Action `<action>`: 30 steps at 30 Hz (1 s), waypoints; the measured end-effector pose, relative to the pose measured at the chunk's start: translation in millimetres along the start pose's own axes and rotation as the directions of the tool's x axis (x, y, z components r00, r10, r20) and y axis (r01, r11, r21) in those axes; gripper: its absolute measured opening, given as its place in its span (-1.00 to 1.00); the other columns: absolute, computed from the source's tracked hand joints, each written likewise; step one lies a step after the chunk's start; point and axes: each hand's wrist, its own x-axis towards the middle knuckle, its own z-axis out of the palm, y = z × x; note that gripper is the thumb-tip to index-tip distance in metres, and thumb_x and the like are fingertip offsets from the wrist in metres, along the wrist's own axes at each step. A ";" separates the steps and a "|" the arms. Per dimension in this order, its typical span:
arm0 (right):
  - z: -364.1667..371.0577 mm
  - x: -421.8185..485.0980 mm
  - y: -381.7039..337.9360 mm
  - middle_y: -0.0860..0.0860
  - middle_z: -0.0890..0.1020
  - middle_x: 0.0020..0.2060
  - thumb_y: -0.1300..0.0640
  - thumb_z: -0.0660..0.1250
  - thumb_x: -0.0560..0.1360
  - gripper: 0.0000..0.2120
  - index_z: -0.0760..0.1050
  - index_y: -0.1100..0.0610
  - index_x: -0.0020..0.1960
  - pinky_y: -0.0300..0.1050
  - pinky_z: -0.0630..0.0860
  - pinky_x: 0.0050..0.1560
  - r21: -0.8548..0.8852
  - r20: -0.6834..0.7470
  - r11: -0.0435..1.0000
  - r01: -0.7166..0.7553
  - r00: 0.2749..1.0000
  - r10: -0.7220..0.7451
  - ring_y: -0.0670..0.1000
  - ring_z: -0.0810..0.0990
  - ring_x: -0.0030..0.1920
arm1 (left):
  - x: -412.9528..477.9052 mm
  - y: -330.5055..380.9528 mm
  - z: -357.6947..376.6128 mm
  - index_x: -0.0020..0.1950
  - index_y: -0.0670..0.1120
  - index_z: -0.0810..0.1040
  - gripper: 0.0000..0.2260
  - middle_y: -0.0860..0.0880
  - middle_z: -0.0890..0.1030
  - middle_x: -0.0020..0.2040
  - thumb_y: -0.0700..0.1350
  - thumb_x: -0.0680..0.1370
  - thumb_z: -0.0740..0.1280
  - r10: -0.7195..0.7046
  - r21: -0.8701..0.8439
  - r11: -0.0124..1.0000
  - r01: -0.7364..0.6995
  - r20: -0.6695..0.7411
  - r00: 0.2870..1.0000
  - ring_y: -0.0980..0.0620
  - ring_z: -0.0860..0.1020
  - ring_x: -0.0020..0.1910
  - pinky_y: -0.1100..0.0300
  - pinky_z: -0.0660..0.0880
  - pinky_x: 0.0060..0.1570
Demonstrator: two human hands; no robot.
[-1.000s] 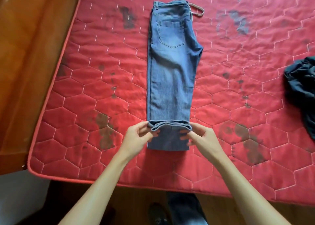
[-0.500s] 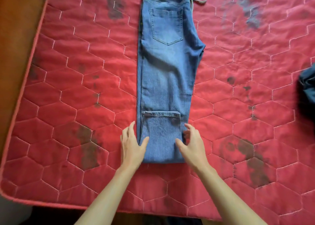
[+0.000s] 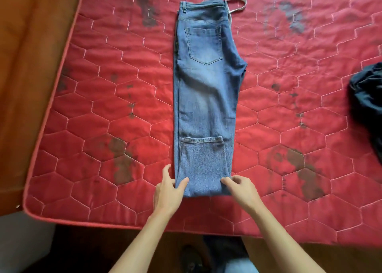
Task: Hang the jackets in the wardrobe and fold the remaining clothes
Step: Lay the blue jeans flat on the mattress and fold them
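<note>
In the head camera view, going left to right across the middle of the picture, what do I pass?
Brown wooden surface → left part of the red mattress → blue jeans lying lengthwise on it → dark garment at the right edge.

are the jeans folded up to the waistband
No, only the leg ends of the jeans are turned up, well below the back pocket.
</note>
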 end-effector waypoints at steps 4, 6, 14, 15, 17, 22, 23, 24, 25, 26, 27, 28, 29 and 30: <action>3.1 -42.0 27.0 -0.06 0.40 -0.42 -0.14 0.25 0.32 -0.73 0.37 0.06 -0.33 0.00 0.45 -0.27 0.148 0.048 0.987 -0.054 0.998 0.047 -0.01 0.40 -0.35 | -53.0 -23.4 0.2 0.49 0.50 -0.06 -0.26 -0.06 0.69 0.01 0.06 0.57 0.37 0.078 -0.287 0.957 -0.033 0.148 0.986 -0.07 0.63 0.07 -0.05 0.49 0.23; 7.7 -67.7 42.2 0.00 0.47 -0.34 -0.08 0.29 0.39 -0.76 0.42 0.09 -0.26 0.08 0.58 -0.26 0.262 0.081 0.958 -0.117 0.992 0.100 0.00 0.48 -0.30 | -77.8 -34.3 -0.2 0.49 0.52 -0.03 -0.27 -0.05 0.71 0.04 -0.07 0.61 0.33 0.134 -0.403 0.915 -0.018 0.261 0.956 -0.02 0.67 0.03 -0.10 0.59 0.12; -6.2 -110.9 50.8 0.12 0.43 -0.36 0.26 0.33 0.53 -0.49 0.37 -0.29 0.25 -0.13 0.48 -0.26 0.496 0.013 0.868 -0.003 1.000 -0.003 -0.02 0.45 -0.32 | -97.6 -16.7 -29.6 0.06 0.15 0.71 -0.63 0.05 0.67 -0.01 -0.13 0.50 0.15 0.217 -0.348 0.931 -0.111 0.282 0.935 0.13 0.56 0.01 0.44 0.46 -0.01; -12.2 -105.6 40.2 0.06 0.46 -0.35 0.26 0.33 0.54 -0.51 0.42 -0.30 0.25 -0.10 0.49 -0.22 0.492 -0.029 0.869 0.054 0.999 -0.046 -0.04 0.45 -0.31 | -92.2 -4.4 -36.7 0.07 0.09 0.71 -0.60 0.04 0.67 0.02 -0.13 0.46 0.12 0.235 -0.394 0.912 -0.113 0.277 0.932 0.14 0.56 0.01 0.44 0.46 -0.02; -25.1 -91.4 13.0 -0.06 0.66 -0.20 0.22 0.31 0.58 -0.70 0.59 -0.16 0.15 0.03 0.57 -0.07 0.474 -0.121 0.866 0.156 0.986 -0.112 -0.08 0.58 -0.18 | -76.5 20.8 -49.9 0.12 -0.02 0.70 -0.56 0.07 0.65 -0.01 -0.17 0.41 0.12 0.262 -0.485 0.869 -0.097 0.285 0.922 0.15 0.57 -0.01 0.35 0.54 -0.05; -46.9 -36.9 -48.4 0.02 0.68 -0.16 0.05 0.19 0.66 -0.77 0.60 0.09 0.06 -0.19 0.56 -0.36 0.547 -0.144 0.826 0.138 0.987 -0.069 -0.02 0.67 -0.27 | -17.4 72.6 -58.6 0.23 -0.12 0.61 -0.56 -0.14 0.71 -0.02 -0.17 0.41 0.17 0.257 -0.550 0.834 -0.041 0.320 0.912 -0.12 0.68 0.01 0.02 0.62 0.00; -50.3 -22.0 -54.8 0.06 0.67 -0.20 0.02 0.19 0.66 -0.77 0.58 0.10 0.07 -0.21 0.54 -0.39 0.543 -0.131 0.829 0.131 0.989 -0.070 -0.03 0.66 -0.30 | -3.0 82.6 -57.3 0.23 -0.12 0.59 -0.60 -0.16 0.72 -0.03 -0.14 0.45 0.18 0.239 -0.546 0.837 -0.033 0.311 0.920 -0.12 0.69 -0.02 0.06 0.61 -0.03; -53.1 -8.5 -61.6 0.08 0.67 -0.21 0.01 0.20 0.66 -0.77 0.57 0.10 0.07 -0.22 0.53 -0.39 0.537 -0.111 0.834 0.126 0.991 -0.079 -0.04 0.65 -0.29 | 11.9 91.7 -54.1 0.21 -0.11 0.59 -0.67 -0.16 0.73 -0.05 -0.09 0.51 0.19 0.224 -0.550 0.835 -0.028 0.293 0.930 -0.09 0.70 -0.06 0.11 0.59 -0.08; -54.5 6.9 -64.8 0.09 0.68 -0.20 0.01 0.22 0.65 -0.79 0.56 0.10 0.06 -0.22 0.53 -0.38 0.512 -0.098 0.848 0.135 0.990 -0.099 -0.03 0.65 -0.26 | 26.8 99.5 -49.7 0.16 -0.09 0.59 -0.75 -0.14 0.73 -0.08 -0.06 0.59 0.19 0.193 -0.541 0.841 -0.017 0.270 0.943 -0.06 0.69 -0.11 0.13 0.57 -0.12; -55.7 20.0 -68.4 0.09 0.68 -0.18 0.03 0.25 0.64 -0.84 0.55 0.09 0.05 -0.22 0.52 -0.37 0.486 -0.077 0.863 0.136 0.991 -0.112 -0.02 0.66 -0.23 | 40.8 104.6 -43.5 0.10 -0.08 0.59 -0.77 -0.12 0.73 -0.11 -0.05 0.66 0.17 0.162 -0.541 0.841 0.001 0.254 0.954 -0.03 0.68 -0.15 0.14 0.55 -0.15; -55.9 33.4 -69.0 0.09 0.68 -0.16 0.09 0.29 0.62 -0.90 0.54 0.09 0.05 -0.21 0.52 -0.35 0.450 -0.056 0.882 0.139 0.990 -0.127 -0.04 0.65 -0.22 | 53.9 105.9 -37.0 0.05 -0.08 0.58 -0.75 -0.10 0.71 -0.14 -0.05 0.70 0.12 0.119 -0.518 0.855 0.020 0.234 0.965 -0.01 0.66 -0.18 0.13 0.52 -0.16; -55.8 43.4 -70.4 0.08 0.67 -0.15 0.16 0.32 0.59 -0.93 0.54 0.08 0.06 -0.21 0.52 -0.33 0.425 -0.033 0.895 0.137 0.990 -0.136 -0.07 0.64 -0.23 | 65.0 105.7 -30.1 0.01 -0.06 0.57 -0.72 -0.08 0.71 -0.15 -0.04 0.71 0.10 0.091 -0.493 0.869 0.029 0.217 0.972 0.01 0.64 -0.19 0.11 0.50 -0.15; -54.6 53.4 -69.9 0.09 0.66 -0.15 0.24 0.34 0.55 -0.85 0.53 0.09 0.10 -0.23 0.53 -0.33 0.392 -0.016 0.909 0.140 0.989 -0.145 -0.11 0.63 -0.26 | 74.5 103.5 -23.0 -0.02 -0.05 0.58 -0.72 -0.06 0.70 -0.15 -0.01 0.71 0.12 0.073 -0.445 0.895 0.023 0.199 0.977 0.02 0.63 -0.18 0.09 0.50 -0.11; -52.4 61.7 -68.3 0.08 0.66 -0.15 0.29 0.34 0.53 -0.75 0.50 0.08 0.17 -0.24 0.53 -0.34 0.375 0.007 0.917 0.133 0.989 -0.146 -0.13 0.62 -0.27 | 83.2 98.4 -16.2 0.00 -0.04 0.59 -0.74 -0.03 0.69 -0.13 0.03 0.69 0.17 0.074 -0.378 0.926 0.000 0.182 0.981 0.03 0.62 -0.14 0.05 0.51 -0.03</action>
